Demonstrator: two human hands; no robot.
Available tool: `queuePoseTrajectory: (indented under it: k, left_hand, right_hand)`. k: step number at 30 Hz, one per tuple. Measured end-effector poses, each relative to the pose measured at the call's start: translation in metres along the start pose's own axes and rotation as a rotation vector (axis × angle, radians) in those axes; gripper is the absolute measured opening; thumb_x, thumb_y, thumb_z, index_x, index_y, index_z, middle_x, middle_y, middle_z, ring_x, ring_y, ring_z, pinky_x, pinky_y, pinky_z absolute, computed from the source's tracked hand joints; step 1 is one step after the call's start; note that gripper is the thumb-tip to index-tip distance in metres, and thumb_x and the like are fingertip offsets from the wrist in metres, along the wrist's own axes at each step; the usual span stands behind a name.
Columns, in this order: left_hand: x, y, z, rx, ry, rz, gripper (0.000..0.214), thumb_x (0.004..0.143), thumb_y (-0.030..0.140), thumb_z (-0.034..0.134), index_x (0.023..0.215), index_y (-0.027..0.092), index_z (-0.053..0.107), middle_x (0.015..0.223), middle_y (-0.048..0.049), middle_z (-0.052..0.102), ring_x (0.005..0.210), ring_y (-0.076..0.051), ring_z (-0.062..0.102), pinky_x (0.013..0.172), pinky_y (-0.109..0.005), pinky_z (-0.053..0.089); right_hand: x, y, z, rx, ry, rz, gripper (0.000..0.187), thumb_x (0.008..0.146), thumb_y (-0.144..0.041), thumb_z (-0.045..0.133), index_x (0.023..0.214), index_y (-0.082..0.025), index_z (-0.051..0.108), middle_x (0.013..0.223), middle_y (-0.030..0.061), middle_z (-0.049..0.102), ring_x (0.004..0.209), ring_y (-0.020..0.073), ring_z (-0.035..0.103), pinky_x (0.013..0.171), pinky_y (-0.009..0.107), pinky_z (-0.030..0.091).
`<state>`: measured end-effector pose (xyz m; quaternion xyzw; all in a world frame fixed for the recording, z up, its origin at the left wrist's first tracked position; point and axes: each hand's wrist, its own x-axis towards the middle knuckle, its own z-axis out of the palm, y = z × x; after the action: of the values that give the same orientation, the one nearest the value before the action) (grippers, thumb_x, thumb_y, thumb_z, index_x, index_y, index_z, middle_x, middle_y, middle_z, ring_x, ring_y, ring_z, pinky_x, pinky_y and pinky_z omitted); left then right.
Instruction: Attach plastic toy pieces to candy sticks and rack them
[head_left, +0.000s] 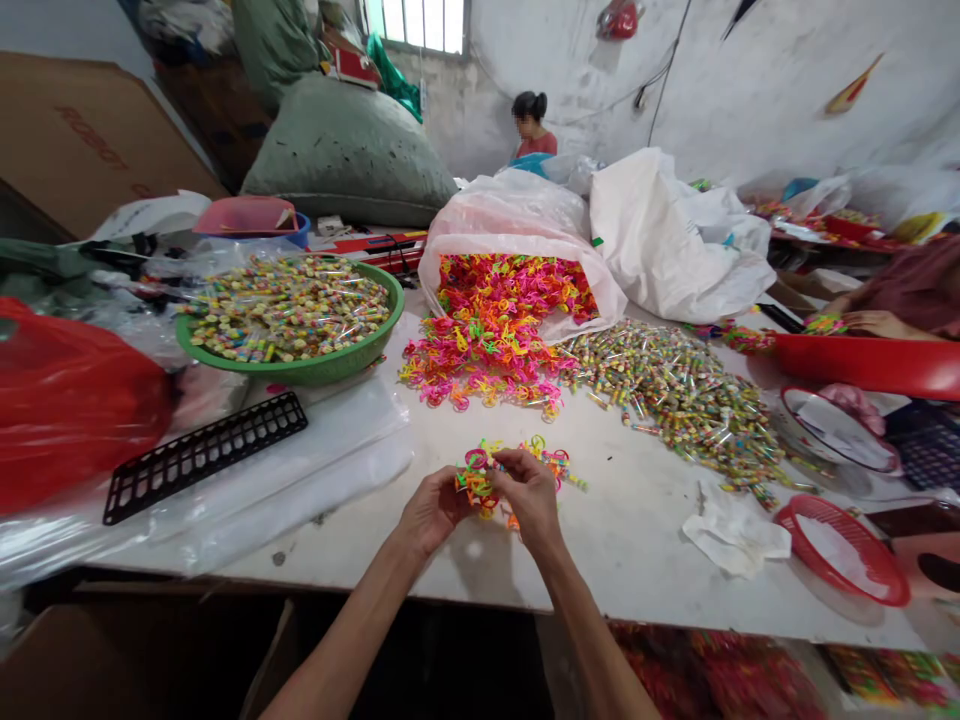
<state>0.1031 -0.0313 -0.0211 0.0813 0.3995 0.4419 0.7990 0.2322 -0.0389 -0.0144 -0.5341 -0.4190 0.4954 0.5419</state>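
My left hand (433,510) and my right hand (529,497) meet over the white table (615,540), both closed around a small bunch of neon plastic rings (480,478). A few more rings (551,462) lie just behind my right hand. Farther back, a big heap of pink, orange and green rings (491,335) spills from a clear plastic bag (517,215). To its right spreads a pile of wrapped candy tubes (679,395).
A green basin (300,368) of wrapped candies and a black perforated tray (202,455) sit left, beside a red bag (71,400). Red baskets (851,550) and crumpled paper (735,530) lie right. Another person's hand (881,323) rests at a red basin; a person sits far back.
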Motion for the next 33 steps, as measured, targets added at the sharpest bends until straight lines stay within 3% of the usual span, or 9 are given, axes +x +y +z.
queuePoseTrajectory:
  k: [2,5,8,11,14,17,19,26,33]
  left_hand:
    - [-0.004,-0.002,0.002,0.003,-0.018,0.064,0.010,0.070,0.020,0.058,0.075,0.012,0.063,0.070,-0.0044,0.066,0.062,-0.016,0.061,0.059,-0.030,0.050]
    - [-0.012,-0.003,0.002,0.100,-0.082,0.174,0.024,0.072,0.033,0.062,0.080,0.011,0.064,0.076,-0.0066,0.067,0.066,-0.016,0.061,0.062,-0.028,0.050]
    - [-0.016,-0.001,-0.002,0.163,-0.040,0.254,0.020,0.064,0.026,0.070,0.075,0.011,0.063,0.073,-0.0046,0.066,0.063,-0.014,0.061,0.064,-0.027,0.050]
    - [-0.017,0.002,-0.007,0.067,-0.015,0.285,0.017,0.058,0.018,0.073,0.071,0.012,0.063,0.073,-0.0037,0.066,0.067,-0.014,0.061,0.069,-0.030,0.050]
    - [-0.018,0.001,-0.008,0.027,-0.049,0.282,0.017,0.059,0.018,0.073,0.071,0.011,0.064,0.076,-0.0051,0.066,0.072,-0.015,0.060,0.072,-0.032,0.049]
    - [-0.022,-0.002,-0.007,0.060,-0.086,0.260,0.018,0.061,0.022,0.072,0.074,0.011,0.066,0.078,-0.0060,0.066,0.071,-0.015,0.059,0.072,-0.032,0.048]
    - [-0.026,-0.003,-0.007,0.111,-0.065,0.282,0.019,0.062,0.024,0.071,0.076,0.011,0.066,0.076,-0.0049,0.066,0.068,-0.013,0.058,0.070,-0.030,0.048]
    - [-0.029,0.001,-0.007,0.376,0.056,0.518,0.018,0.064,0.027,0.070,0.073,0.012,0.066,0.065,-0.0011,0.063,0.058,-0.010,0.055,0.061,-0.024,0.045]
    - [-0.030,-0.001,-0.009,0.322,0.062,0.433,0.022,0.063,0.027,0.070,0.079,0.013,0.064,0.067,-0.0012,0.063,0.056,-0.011,0.056,0.060,-0.026,0.047]
  right_hand:
    - [0.000,-0.001,0.000,0.074,-0.001,0.055,0.022,0.060,-0.026,0.069,0.077,-0.016,0.061,0.066,0.0003,0.063,0.056,0.0130,0.055,0.052,0.026,0.047]
    - [-0.003,-0.002,0.002,0.046,0.002,0.028,0.022,0.065,-0.030,0.067,0.081,-0.017,0.061,0.069,0.0011,0.063,0.057,0.0117,0.054,0.051,0.024,0.045]
    - [-0.010,-0.004,0.003,0.026,-0.043,0.002,0.022,0.067,-0.031,0.066,0.083,-0.017,0.059,0.070,0.0009,0.062,0.058,0.0109,0.053,0.050,0.022,0.043]
    - [-0.017,-0.001,0.005,0.057,-0.033,0.054,0.025,0.067,-0.034,0.066,0.082,-0.017,0.056,0.059,-0.0025,0.056,0.046,0.0083,0.048,0.042,0.020,0.037]
    - [-0.022,0.005,0.010,0.123,-0.078,0.105,0.027,0.067,-0.037,0.066,0.079,-0.017,0.052,0.053,-0.0054,0.051,0.039,0.0070,0.044,0.038,0.020,0.034]
    - [-0.023,0.006,0.014,0.166,-0.045,0.096,0.029,0.062,-0.035,0.070,0.074,-0.018,0.050,0.056,-0.0062,0.051,0.036,0.0047,0.039,0.036,0.019,0.031]
    - [-0.021,0.003,0.013,0.156,-0.023,0.089,0.028,0.060,-0.032,0.072,0.075,-0.018,0.054,0.059,-0.0051,0.054,0.037,0.0040,0.037,0.035,0.019,0.029]
    - [-0.019,-0.007,0.004,0.088,-0.139,0.112,0.025,0.064,-0.029,0.069,0.083,-0.015,0.066,0.049,-0.0044,0.052,0.039,0.0056,0.037,0.039,0.020,0.030]
    - [-0.020,-0.007,0.006,0.139,-0.090,0.104,0.028,0.063,-0.029,0.070,0.087,-0.016,0.065,0.056,-0.0038,0.054,0.038,0.0048,0.038,0.037,0.020,0.029]
